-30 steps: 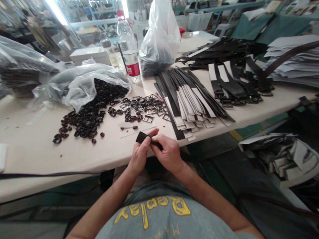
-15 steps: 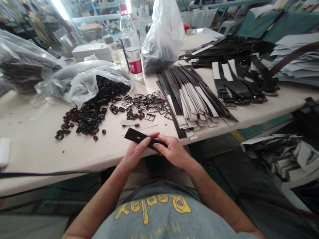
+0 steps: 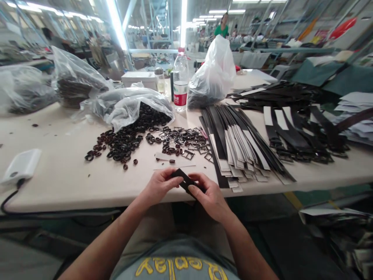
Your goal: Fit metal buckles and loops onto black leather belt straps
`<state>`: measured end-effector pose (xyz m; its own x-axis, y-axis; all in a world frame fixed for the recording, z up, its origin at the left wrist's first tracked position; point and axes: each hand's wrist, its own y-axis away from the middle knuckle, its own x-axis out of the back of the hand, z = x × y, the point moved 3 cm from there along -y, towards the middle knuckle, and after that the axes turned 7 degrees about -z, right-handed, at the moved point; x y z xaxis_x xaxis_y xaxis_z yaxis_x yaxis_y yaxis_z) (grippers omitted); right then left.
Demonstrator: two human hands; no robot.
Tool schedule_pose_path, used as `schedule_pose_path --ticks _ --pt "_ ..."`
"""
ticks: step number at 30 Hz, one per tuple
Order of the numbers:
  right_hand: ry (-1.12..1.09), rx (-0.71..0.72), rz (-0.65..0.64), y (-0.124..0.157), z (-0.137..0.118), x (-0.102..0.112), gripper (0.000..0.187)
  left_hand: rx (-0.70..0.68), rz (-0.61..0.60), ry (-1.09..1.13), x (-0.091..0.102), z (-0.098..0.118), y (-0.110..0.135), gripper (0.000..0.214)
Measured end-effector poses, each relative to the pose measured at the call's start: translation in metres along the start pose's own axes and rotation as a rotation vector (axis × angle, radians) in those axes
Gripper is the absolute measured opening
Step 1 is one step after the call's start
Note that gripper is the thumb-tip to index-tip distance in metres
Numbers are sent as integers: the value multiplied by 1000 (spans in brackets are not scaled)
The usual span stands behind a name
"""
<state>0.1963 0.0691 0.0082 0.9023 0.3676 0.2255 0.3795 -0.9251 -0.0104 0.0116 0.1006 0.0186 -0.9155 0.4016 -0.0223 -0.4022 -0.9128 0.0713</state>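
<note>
Strap in hand: short-looking piece of black strap [image 3: 186,181], pinched between both sets of fingers, right around the front edge of the table [image 3: 64,186]. It slants, the far end up by the left fingertips.
Left hand: the left hand [image 3: 159,186] has thumb on top and fingers curled behind, pinching that far end.
Right hand: the right hand [image 3: 214,197] has its thumb pressed flat on the near part, other fingers wrapped round the back, so yeah, a pinch there too.
Keeper loops: big messy heap of dark keeper loops [image 3: 125,146], out beyond the left fingers and off to their left, spilling from a clear plastic bag [image 3: 128,101].
Buckles: loose pile of metal buckle frames [image 3: 189,140], straight out past the fingertips.
White strip: little white strip [image 3: 163,156] just beyond the left fingertips, one brown loop [image 3: 172,161] beside it.
Strap stack: fanned black strips with pale ends [image 3: 236,136], just beyond and right of the right fingers.
Buckled straps: a bunch of straps with buckles on [image 3: 291,136], farther right of those fingers.
Bottle: clear one, red label [image 3: 180,97], way out past the buckles.
</note>
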Motion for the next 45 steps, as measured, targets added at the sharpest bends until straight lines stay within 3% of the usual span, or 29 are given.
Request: schedule_pose_path --ticks 4,8,10,14,18,23,28,34,37,42,45 --pt "-13 -31 -86 -1 2 -5 25 -18 -94 -36 0 1 -2 26" --pt "24 -38 -32 -3 5 -3 27 9 -149 -58 13 2 -11 31" --pt "82 -30 11 -5 8 0 27 3 -90 -74 31 4 -22 34" --pt "51 -65 92 -10 20 5 30 -61 147 -143 76 7 -51 34" --pt "51 -74 104 -12 26 6 30 -91 235 -518 103 11 -76 21" --pt "82 -64 80 -12 24 7 31 -74 298 -1040 103 17 -97 14" --pt "105 -55 89 -12 21 7 30 -44 328 -1176 91 15 -121 15" --pt "115 -60 98 -11 20 6 28 -36 327 -1141 86 7 -141 1" --pt "118 -63 99 -11 21 6 28 -61 355 -1068 88 7 -140 5" --pt "121 -57 105 -11 20 6 28 -45 455 -462 101 1 -130 15" --pt "108 -58 113 -11 20 5 28 -15 486 -235 108 -4 -128 29"
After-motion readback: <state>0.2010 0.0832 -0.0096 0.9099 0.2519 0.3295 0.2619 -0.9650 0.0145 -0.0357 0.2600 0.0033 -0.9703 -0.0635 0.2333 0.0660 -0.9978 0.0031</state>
